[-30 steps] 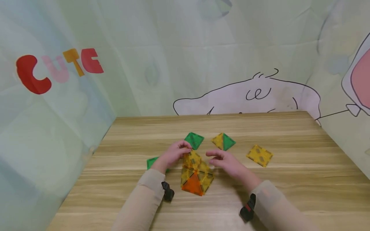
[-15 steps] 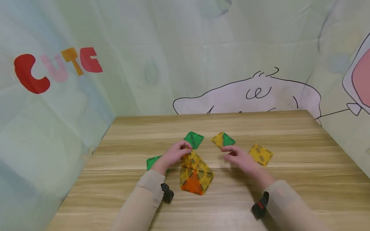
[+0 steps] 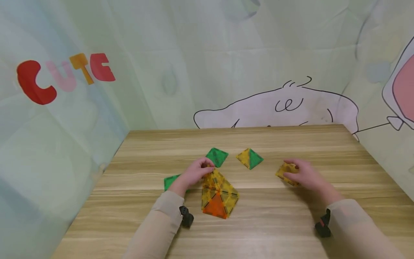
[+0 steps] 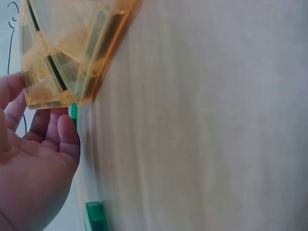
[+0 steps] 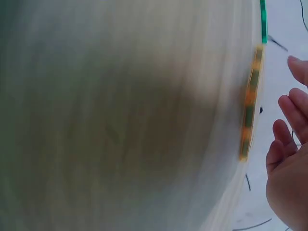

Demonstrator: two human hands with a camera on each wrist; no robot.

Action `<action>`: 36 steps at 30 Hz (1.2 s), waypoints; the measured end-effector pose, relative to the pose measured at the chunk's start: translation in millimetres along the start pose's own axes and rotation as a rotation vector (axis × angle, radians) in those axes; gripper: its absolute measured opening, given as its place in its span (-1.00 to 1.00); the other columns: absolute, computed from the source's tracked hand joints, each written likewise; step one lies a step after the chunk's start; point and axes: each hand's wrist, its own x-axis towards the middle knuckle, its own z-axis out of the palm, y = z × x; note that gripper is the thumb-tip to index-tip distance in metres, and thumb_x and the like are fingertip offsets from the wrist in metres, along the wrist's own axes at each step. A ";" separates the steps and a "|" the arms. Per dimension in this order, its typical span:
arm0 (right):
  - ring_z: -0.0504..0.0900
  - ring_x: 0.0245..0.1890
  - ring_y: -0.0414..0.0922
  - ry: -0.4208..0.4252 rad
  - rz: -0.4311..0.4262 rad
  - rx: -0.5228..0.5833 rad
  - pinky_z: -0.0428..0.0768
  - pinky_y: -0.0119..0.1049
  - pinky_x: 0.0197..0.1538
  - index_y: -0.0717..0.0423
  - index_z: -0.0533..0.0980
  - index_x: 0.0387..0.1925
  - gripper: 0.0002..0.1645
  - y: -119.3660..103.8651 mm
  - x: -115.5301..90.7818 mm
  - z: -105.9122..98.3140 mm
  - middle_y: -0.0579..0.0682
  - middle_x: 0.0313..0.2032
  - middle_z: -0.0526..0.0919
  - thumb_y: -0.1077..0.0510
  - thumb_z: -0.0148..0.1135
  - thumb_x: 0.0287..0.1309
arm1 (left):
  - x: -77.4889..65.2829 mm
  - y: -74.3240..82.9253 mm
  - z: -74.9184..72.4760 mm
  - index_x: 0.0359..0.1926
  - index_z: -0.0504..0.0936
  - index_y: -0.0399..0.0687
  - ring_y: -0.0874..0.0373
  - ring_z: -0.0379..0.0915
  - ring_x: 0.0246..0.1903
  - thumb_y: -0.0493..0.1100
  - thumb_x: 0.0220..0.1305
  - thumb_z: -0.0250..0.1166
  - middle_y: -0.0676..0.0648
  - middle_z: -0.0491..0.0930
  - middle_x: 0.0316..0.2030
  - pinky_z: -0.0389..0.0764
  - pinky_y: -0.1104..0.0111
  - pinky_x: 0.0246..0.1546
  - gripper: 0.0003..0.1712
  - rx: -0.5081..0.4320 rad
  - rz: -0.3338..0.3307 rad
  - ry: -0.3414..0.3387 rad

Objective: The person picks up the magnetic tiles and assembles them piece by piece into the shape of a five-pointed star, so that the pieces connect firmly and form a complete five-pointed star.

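My left hand (image 3: 195, 173) holds the top left edge of a joined yellow and orange magnetic-tile structure (image 3: 228, 192) on the table. In the left wrist view, the fingers of the left hand (image 4: 41, 159) pinch a corner of the translucent structure (image 4: 65, 53). Over at the right, my right hand (image 3: 306, 175) hovers above a yellow square magnetic tile (image 3: 280, 173) and partly covers it. From the right wrist, the fingers of the right hand (image 5: 294, 134) look loosely spread, apart from the flat tile (image 5: 250, 108).
Behind the structure lie a green tile diamond (image 3: 217, 157) and a half-yellow, half-green diamond (image 3: 254, 158). Another green tile (image 3: 170, 181) is partly hidden by the left arm. A printed curtain (image 3: 181, 72) hangs beyond the wooden table (image 3: 136, 154).
My right hand has moved right, from beside the structure to over the yellow square tile. The left hand stays at the structure's edge, almost still.
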 end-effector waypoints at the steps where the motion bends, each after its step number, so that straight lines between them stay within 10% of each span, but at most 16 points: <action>1: 0.41 0.02 0.33 -0.002 -0.004 -0.022 0.36 0.19 0.03 0.37 0.39 0.14 -0.37 2.6 -0.6 -1.4 0.38 0.10 0.44 0.09 0.29 0.12 | -2.6 3.9 0.1 -0.09 0.47 -0.37 0.10 0.28 -0.38 -0.27 0.33 0.13 -0.07 0.44 -0.33 0.40 0.25 -0.33 -0.77 0.003 0.002 0.002; 10: 0.27 0.16 0.33 -0.066 -0.022 -0.061 0.20 0.22 0.14 0.41 0.32 0.18 -0.22 20.5 -4.6 -6.2 0.39 0.14 0.38 0.03 0.37 0.03 | -6.1 8.7 0.7 -0.09 0.49 -0.28 0.11 0.33 -0.33 -0.24 0.32 0.15 -0.09 0.48 -0.27 0.45 0.18 -0.26 -0.79 0.025 -0.019 0.015; 18: 0.26 0.17 0.30 -0.102 -0.022 -0.062 0.16 0.24 0.16 0.37 0.33 0.19 -0.16 20.0 -8.7 -5.6 0.35 0.15 0.39 -0.09 0.36 0.02 | 13.8 -20.9 2.0 -0.07 0.53 -0.21 0.12 0.36 -0.30 -0.19 0.30 0.18 -0.06 0.51 -0.24 0.44 0.31 -0.34 -0.77 0.067 -0.014 0.072; 26: 0.33 0.13 0.24 -0.094 -0.090 -0.109 0.15 0.22 0.13 0.28 0.41 0.14 -0.20 10.6 -11.4 4.5 0.27 0.10 0.46 -0.14 0.38 -0.03 | 15.6 -6.8 7.5 0.02 0.51 -0.23 0.00 0.39 -0.04 -0.18 0.27 0.22 -0.10 0.51 -0.07 0.43 0.15 -0.03 -0.67 0.175 0.066 0.154; 36: 0.34 0.10 0.23 -0.107 -0.104 -0.143 0.25 0.16 0.09 0.24 0.43 0.15 -0.15 -7.6 -10.0 19.9 0.26 0.11 0.44 -0.21 0.38 -0.07 | 22.7 26.6 29.2 0.16 0.44 -0.26 -0.08 0.37 0.07 -0.11 0.23 0.27 -0.22 0.49 0.06 0.41 0.11 0.05 -0.48 0.363 0.165 0.024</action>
